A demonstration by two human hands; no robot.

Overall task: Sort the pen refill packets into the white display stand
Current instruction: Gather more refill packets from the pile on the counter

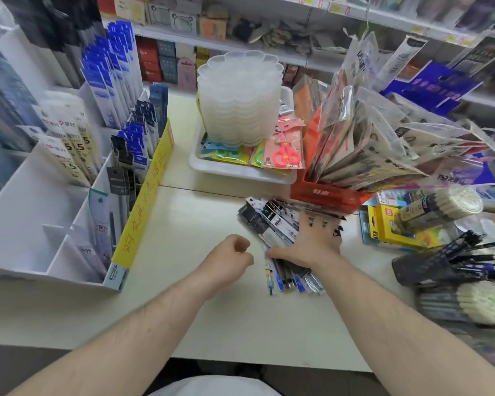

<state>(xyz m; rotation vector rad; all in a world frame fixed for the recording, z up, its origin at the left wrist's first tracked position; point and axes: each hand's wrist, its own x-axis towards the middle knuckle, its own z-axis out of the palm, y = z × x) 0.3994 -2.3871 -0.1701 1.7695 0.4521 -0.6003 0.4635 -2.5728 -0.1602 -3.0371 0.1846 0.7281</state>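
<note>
The white display stand (pixel 40 195) is sitting left of the packet pile, its stiff partitioned slots holding glossy upright packets. The left hand (pixel 229 257) is hovering just left of the pile, fingers curled into a loose, empty fist. The right hand (pixel 316 241) is lying palm-down on the pen refill packets (pixel 272 224) — fingers spread, thumb hooking the pile's near edge — a slick, fanned heap of flat sleeves.

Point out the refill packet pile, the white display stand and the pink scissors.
refill packet pile (pixel 265 221): head view, upper packets.
white display stand (pixel 45 178): head view, bare divider wall.
pink scissors (pixel 285 155): head view, handles.
</note>
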